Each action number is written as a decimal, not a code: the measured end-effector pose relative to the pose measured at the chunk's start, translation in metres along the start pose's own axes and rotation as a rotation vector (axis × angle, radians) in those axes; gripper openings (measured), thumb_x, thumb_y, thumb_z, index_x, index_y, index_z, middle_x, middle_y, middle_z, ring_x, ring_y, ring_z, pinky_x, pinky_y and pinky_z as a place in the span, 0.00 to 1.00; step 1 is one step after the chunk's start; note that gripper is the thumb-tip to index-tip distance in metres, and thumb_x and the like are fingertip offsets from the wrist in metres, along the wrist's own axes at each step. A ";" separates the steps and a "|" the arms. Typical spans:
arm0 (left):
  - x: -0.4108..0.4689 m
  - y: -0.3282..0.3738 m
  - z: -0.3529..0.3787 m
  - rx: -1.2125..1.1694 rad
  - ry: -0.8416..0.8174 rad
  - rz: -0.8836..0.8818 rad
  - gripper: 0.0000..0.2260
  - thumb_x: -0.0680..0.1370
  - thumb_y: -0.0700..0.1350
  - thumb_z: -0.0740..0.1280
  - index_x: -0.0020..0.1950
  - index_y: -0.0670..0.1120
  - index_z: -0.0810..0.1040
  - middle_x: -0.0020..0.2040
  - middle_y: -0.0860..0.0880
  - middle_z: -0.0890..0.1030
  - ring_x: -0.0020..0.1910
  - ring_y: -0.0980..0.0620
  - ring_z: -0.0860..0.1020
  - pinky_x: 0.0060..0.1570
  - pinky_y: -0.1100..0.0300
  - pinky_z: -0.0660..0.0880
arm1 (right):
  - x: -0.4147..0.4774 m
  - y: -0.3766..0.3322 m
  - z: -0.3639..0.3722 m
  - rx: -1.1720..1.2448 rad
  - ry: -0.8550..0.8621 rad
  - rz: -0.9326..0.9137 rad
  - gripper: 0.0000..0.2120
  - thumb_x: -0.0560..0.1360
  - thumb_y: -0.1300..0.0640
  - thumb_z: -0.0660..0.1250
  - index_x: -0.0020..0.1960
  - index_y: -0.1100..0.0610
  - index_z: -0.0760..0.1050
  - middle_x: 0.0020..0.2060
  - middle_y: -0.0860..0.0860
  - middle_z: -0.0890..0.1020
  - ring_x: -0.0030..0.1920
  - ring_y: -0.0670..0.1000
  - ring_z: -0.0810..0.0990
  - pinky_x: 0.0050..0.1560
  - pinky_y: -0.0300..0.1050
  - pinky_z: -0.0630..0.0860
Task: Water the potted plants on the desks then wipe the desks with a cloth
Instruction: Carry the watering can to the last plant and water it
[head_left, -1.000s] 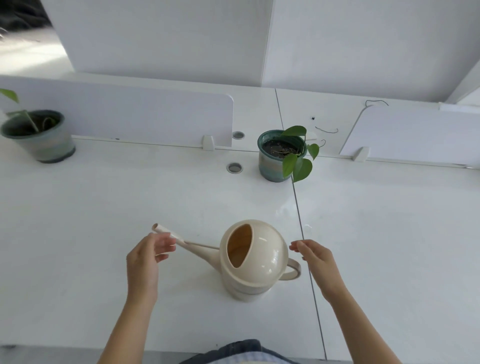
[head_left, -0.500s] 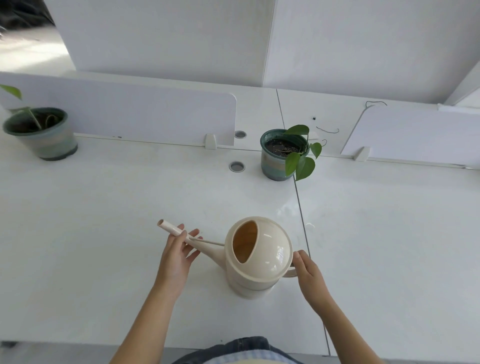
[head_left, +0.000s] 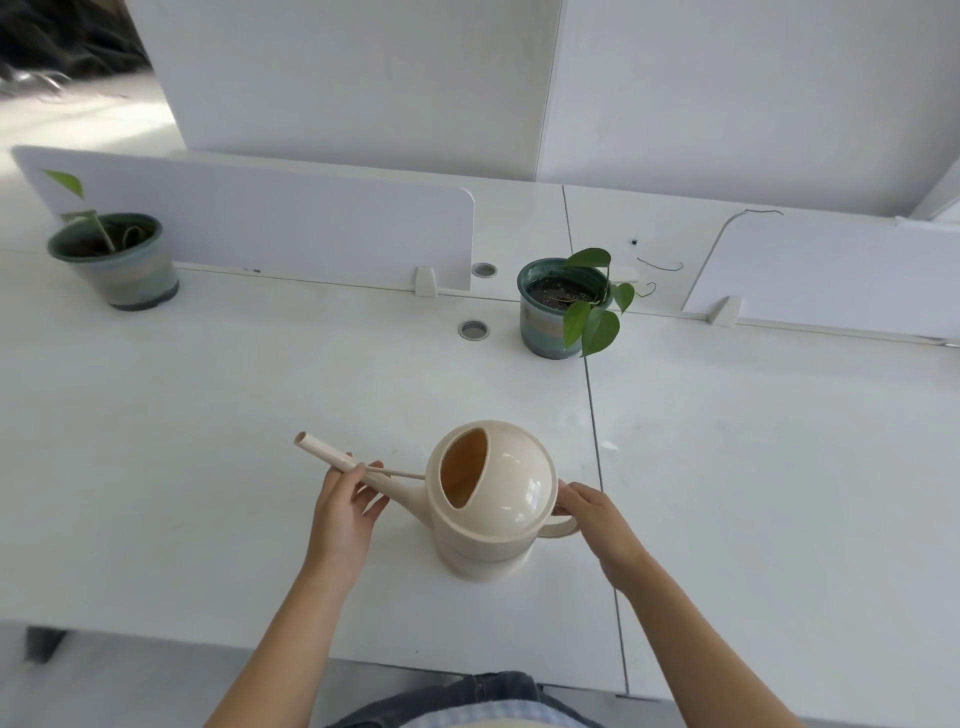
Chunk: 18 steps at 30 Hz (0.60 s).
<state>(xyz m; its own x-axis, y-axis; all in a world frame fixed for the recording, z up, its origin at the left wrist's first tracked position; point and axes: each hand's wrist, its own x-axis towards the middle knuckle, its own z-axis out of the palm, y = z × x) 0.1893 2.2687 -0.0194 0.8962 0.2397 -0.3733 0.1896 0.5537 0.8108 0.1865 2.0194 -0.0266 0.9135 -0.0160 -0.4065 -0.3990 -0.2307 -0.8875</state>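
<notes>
A cream watering can (head_left: 498, 499) stands on the white desk (head_left: 208, 441) in front of me, its long spout pointing left. My left hand (head_left: 345, 512) holds the spout from below, fingers curled round it. My right hand (head_left: 592, 512) grips the handle on the can's right side. A green glazed pot with a leafy plant (head_left: 563, 309) stands at the back centre, beside the seam between two desks. A second potted plant (head_left: 117, 257) stands at the far left by the divider.
Low white divider panels (head_left: 291, 228) run along the back of the desks, with a gap behind the centre pot. Two round cable grommets (head_left: 473, 329) sit left of that pot. A thin dark wire (head_left: 660, 266) lies beyond it. The desk's front edge is close to my body.
My left hand moved right and took hold of the spout. My right hand closed round the handle. The can stays on the desk.
</notes>
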 end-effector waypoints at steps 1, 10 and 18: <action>-0.006 -0.001 0.001 -0.005 0.022 0.003 0.06 0.80 0.40 0.55 0.46 0.48 0.69 0.43 0.46 0.74 0.45 0.50 0.74 0.50 0.56 0.71 | -0.001 -0.002 -0.002 -0.009 -0.018 0.005 0.17 0.76 0.48 0.59 0.43 0.61 0.76 0.46 0.57 0.80 0.52 0.53 0.78 0.51 0.41 0.69; -0.100 0.007 0.003 -0.043 0.120 0.226 0.09 0.80 0.41 0.53 0.44 0.47 0.70 0.44 0.46 0.74 0.46 0.49 0.75 0.52 0.55 0.71 | -0.050 -0.034 -0.022 -0.003 -0.225 -0.150 0.16 0.77 0.53 0.59 0.31 0.54 0.72 0.36 0.49 0.75 0.41 0.48 0.72 0.46 0.38 0.67; -0.204 0.025 -0.026 0.044 0.150 0.501 0.50 0.54 0.62 0.77 0.70 0.45 0.64 0.57 0.41 0.72 0.53 0.49 0.78 0.52 0.56 0.77 | -0.105 -0.076 -0.012 0.004 -0.447 -0.279 0.14 0.77 0.53 0.59 0.39 0.57 0.78 0.37 0.50 0.77 0.40 0.46 0.72 0.47 0.39 0.68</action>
<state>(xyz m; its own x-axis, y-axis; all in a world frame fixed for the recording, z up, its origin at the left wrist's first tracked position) 0.0009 2.2545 0.0653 0.8145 0.5801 0.0072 -0.2280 0.3087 0.9234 0.1214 2.0271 0.0863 0.8621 0.4625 -0.2071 -0.1468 -0.1632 -0.9756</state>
